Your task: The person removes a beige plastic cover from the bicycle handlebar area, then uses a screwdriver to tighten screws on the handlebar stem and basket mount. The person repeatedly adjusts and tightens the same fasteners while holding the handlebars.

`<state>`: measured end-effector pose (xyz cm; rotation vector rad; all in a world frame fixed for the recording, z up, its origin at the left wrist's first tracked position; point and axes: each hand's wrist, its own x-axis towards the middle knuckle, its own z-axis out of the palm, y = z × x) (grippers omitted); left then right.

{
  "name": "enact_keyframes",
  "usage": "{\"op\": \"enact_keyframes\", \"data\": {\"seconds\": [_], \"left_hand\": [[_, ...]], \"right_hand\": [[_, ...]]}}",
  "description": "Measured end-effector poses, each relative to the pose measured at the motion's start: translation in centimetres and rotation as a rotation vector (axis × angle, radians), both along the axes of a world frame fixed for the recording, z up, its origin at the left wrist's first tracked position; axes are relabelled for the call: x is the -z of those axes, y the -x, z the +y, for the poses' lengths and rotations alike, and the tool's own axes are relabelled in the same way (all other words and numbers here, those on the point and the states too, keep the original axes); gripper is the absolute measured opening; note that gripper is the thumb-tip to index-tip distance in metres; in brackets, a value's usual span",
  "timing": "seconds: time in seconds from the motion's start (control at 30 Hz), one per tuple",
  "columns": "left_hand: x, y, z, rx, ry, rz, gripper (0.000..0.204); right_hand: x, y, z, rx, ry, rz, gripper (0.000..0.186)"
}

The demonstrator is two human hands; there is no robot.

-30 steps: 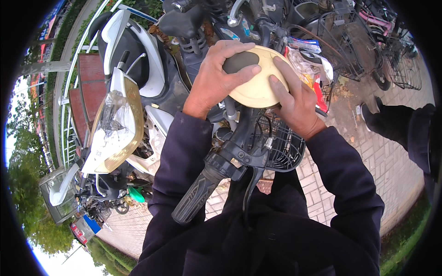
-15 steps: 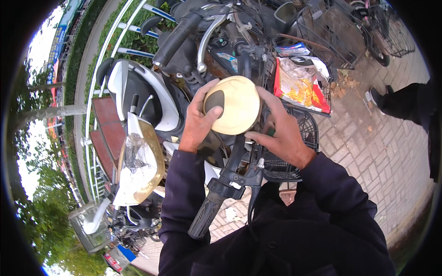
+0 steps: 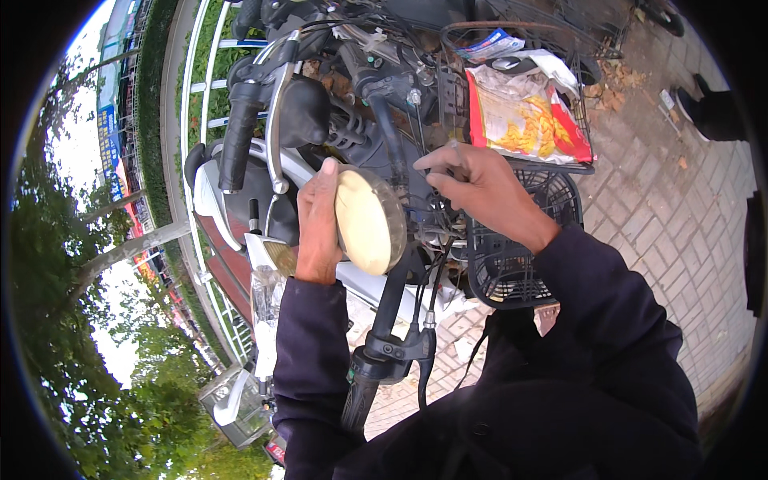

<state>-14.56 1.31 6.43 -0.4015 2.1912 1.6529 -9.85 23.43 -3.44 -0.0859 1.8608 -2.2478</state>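
My left hand (image 3: pixel 318 224) grips the edge of a round cream-coloured tub-like thing (image 3: pixel 366 228) with a clear, ribbed side. It is tilted, its pale round face toward me, above the bicycle handlebar (image 3: pixel 388 308). The fingers behind it are hidden. To its right, my right hand (image 3: pixel 488 192) hangs apart from it, its fingers bent, with a gap between thumb and forefinger. Nothing shows in that hand. Below it are the brake cables and a black wire basket (image 3: pixel 524 240).
A red and yellow food bag (image 3: pixel 524 120) lies in a second basket beyond my right hand. Parked scooters and bicycles crowd the left and far side, along a white railing (image 3: pixel 210 88). Another person's dark-clothed leg (image 3: pixel 716 112) stands on the brick paving (image 3: pixel 648 216) at right.
My right hand has come off the round thing and moved a little right. My left hand has brought it lower and tilted it, so its clear side shows. The whole view has shifted.
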Motion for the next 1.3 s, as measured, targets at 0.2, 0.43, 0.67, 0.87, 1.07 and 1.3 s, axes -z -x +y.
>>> {"op": "enact_keyframes", "data": {"seconds": [0.2,0.43,0.67,0.87,1.07,1.3], "left_hand": [[0.0,0.3,-0.8,0.132,0.031,0.033,0.054],[-0.1,1.2,0.4,0.281,0.103,0.063,0.056],[-0.2,1.8,0.0,0.320,0.042,-0.015,0.054],[-0.1,1.7,0.4,0.306,0.052,-0.010,0.055],[-0.3,2.1,0.6,0.333,0.172,-0.045,0.065],[-0.4,2.2,0.2,0.421,0.098,0.031,0.059]], "right_hand": [[0.6,1.6,-2.5,-0.051,-0.261,0.159,0.026],[0.8,1.8,-2.8,-0.039,-0.341,0.368,0.024],[3.1,3.2,-1.7,-0.134,-0.223,0.437,0.027],[4.0,2.9,-2.4,-0.100,-0.158,0.464,0.024],[3.7,2.9,-1.7,-0.114,-0.448,0.665,0.021],[3.0,4.5,-0.2,-0.288,-0.095,0.374,0.024]]}}
